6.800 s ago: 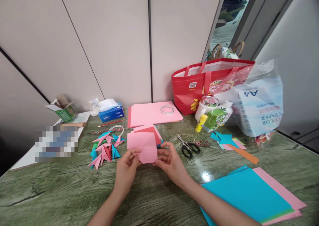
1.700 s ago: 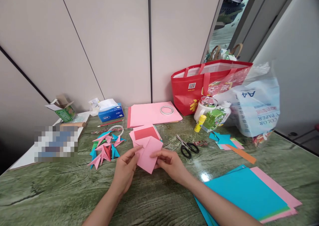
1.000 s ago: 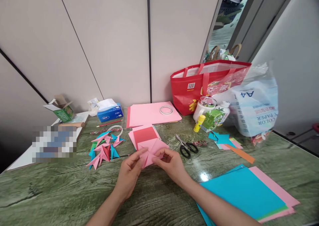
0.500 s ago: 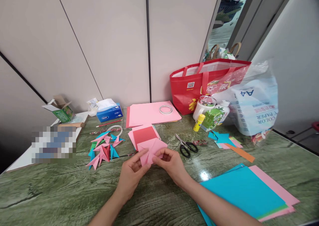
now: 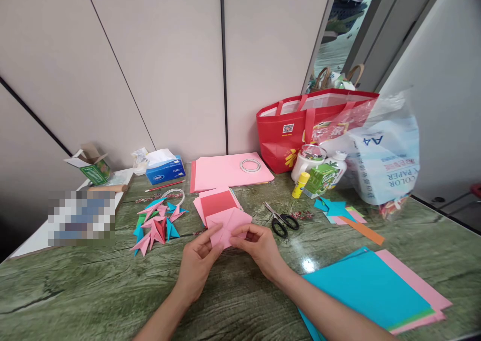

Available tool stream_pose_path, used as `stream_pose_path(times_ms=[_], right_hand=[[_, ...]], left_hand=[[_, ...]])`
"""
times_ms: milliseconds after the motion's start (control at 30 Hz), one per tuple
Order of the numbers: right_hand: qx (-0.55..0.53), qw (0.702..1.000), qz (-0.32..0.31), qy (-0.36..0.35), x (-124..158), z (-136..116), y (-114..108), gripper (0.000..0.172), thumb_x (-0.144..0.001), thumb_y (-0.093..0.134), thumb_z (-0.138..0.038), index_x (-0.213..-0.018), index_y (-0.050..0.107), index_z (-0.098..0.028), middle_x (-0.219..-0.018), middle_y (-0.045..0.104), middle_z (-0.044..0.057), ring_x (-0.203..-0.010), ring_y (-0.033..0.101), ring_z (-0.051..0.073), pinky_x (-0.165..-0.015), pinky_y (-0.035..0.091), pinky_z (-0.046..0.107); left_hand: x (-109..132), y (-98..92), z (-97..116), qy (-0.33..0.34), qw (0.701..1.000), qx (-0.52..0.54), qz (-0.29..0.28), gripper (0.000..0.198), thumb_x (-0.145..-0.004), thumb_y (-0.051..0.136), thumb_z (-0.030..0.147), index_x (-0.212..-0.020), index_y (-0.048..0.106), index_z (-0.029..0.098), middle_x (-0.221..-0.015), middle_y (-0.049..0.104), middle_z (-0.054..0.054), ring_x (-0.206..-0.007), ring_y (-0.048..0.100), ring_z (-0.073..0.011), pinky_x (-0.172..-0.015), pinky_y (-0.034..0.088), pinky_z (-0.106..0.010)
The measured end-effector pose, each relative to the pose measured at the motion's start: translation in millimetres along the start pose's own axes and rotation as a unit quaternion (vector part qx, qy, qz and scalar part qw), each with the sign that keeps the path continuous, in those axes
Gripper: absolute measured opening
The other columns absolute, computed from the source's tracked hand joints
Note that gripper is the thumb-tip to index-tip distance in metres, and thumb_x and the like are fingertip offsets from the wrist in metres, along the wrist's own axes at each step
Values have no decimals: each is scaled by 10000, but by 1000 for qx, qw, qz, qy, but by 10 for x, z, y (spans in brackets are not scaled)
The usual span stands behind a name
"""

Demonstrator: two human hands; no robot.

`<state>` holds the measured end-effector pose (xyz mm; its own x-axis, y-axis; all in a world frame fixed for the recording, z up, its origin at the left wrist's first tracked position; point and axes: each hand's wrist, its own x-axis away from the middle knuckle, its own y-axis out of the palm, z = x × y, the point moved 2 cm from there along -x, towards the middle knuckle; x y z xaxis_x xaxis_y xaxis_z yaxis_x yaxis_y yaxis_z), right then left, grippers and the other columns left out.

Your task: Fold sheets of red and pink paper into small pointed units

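Note:
A small square of pink paper (image 5: 227, 225) with fold creases is held just above the green marbled table (image 5: 93, 286). My left hand (image 5: 197, 263) pinches its lower left edge with fingers closed. My right hand (image 5: 259, 248) grips its right side, thumb on top. Behind the sheet lies a small stack of pink and red paper squares (image 5: 217, 201). A cluster of folded pink, blue and green paper pieces (image 5: 156, 224) lies to the left of my hands.
Black-handled scissors (image 5: 282, 220) lie right of the hands. Large blue and pink sheets (image 5: 370, 291) lie at the front right. At the back are pink sheets with a tape ring (image 5: 251, 165), a tissue box (image 5: 165, 166), a red bag (image 5: 300, 128), a glue stick (image 5: 299, 185) and a paper pack (image 5: 387, 160).
The flat pink square has been turned to a diamond and creased inward between both hands. It has come lower toward the table. Over the last half second the hands hardly move.

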<state>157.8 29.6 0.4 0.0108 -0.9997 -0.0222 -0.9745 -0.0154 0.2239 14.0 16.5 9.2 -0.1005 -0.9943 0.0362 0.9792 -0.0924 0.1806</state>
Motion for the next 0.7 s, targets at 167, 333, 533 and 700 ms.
stream_pose_path(times_ms=[167, 333, 533, 700], right_hand=[[14, 1000, 3, 2, -9, 15, -2, 150, -511, 742, -263, -618, 688, -172, -598, 634, 7, -544, 514, 125, -528, 414, 239], [24, 1000, -4, -5, -13, 20, -2, 130, -537, 726, -271, -639, 705, -193, -626, 654, 12, -568, 532, 136, -560, 429, 255], [71, 996, -29, -46, -18, 41, 3, 155, -580, 704, -286, -681, 670, -174, -662, 630, 13, -613, 531, 141, -581, 421, 249], [85, 994, -35, -59, -6, 55, 5, 257, -524, 741, -246, -674, 548, -170, -618, 512, -34, -564, 459, 109, -502, 374, 202]], left_hand=[[8, 12, 14, -5, 1000, -4, 9, 497, -611, 702, 237, -1091, 600, 158, -927, 694, -87, -858, 612, -212, -756, 475, -287], [7, 3, 1, -13, 1000, -9, 10, 497, -625, 694, 228, -1106, 588, 165, -816, 712, -51, -759, 614, -167, -686, 472, -236], [5, -3, -19, -3, 1000, -26, 18, 494, -616, 697, 243, -1092, 599, 153, -861, 708, -70, -781, 622, -190, -702, 481, -257], [16, 10, -35, -6, 1000, -25, 11, 474, -614, 699, 233, -1072, 610, 147, -891, 702, -79, -761, 629, -194, -707, 488, -275]])
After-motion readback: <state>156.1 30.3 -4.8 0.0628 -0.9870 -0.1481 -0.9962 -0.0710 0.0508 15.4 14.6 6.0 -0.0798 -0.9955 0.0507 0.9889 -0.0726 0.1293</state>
